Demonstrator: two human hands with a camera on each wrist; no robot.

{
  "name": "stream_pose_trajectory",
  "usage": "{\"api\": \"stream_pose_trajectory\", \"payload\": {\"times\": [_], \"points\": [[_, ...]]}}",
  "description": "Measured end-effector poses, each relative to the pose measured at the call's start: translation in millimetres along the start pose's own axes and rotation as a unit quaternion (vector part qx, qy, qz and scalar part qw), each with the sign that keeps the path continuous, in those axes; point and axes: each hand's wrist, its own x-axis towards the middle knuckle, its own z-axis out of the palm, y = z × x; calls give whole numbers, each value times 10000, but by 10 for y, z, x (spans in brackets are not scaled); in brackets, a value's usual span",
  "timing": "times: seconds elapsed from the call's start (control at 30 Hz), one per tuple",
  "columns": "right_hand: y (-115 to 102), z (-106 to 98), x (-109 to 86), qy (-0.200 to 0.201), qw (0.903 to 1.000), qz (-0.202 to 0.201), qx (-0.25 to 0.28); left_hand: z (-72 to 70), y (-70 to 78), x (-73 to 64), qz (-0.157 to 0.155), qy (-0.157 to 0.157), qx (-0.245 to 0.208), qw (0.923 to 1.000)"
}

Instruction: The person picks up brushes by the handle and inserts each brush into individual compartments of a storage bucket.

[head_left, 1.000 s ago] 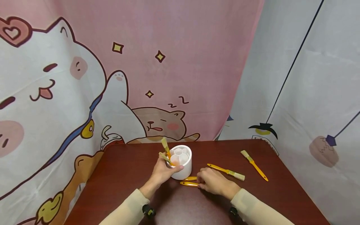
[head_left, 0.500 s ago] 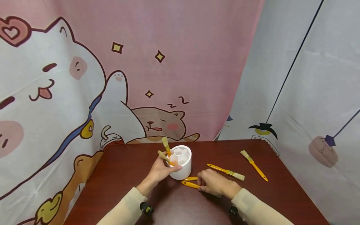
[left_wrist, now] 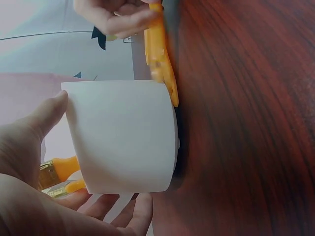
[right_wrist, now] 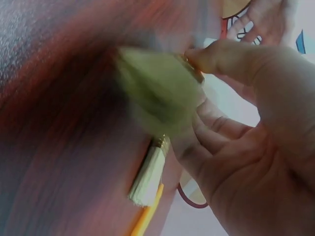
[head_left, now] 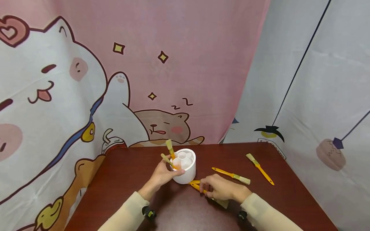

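My left hand (head_left: 161,177) grips the side of a white round cup (head_left: 188,176) with a compartmented white palette at its top. Two paintbrushes lean in it on the left, one upright with pale bristles (head_left: 169,146), the other tilted left. To the right of the cup, my right hand (head_left: 221,187) pinches a yellow-handled paintbrush (head_left: 222,203) near its ferrule. Its handle end points at the cup's base, its bristles toward me; in the right wrist view these bristles (right_wrist: 157,93) are blurred. Another yellow handle (head_left: 195,182) lies just behind, partly hidden by my right hand.
Beyond my right hand, a paintbrush (head_left: 232,175) lies on the dark red-brown table (head_left: 133,163). Farther right lies another paintbrush (head_left: 260,168), bristles away from me. A cartoon-printed cloth (head_left: 202,80) hangs behind the table.
The pinched paintbrush has turned and slid to the right, so its bristles now show below my right hand. My left hand and the cup stay nearly in place.
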Motion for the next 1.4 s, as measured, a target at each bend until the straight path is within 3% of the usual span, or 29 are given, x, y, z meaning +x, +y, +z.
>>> {"api": "stream_pose_trajectory", "payload": {"times": [0.17,0.6,0.87,1.13,1.4], "points": [[16,-52,-55,168,9998,-80,-11,-8,-5,8,3,4,-30,10000],[138,-59,-85,491,9982,325,70,19,-7,-5,-36,23,-45,10000],[137,-91,-74,650,9975,101,-267,116,45,-23,97,181,-137,9997],[86,-108,-94,920,9952,75,-327,206,96,-64,-101,570,186,9981],[116,-79,-118,1217,9923,-182,-104,144,68,-27,-2,408,21,9992]]}}
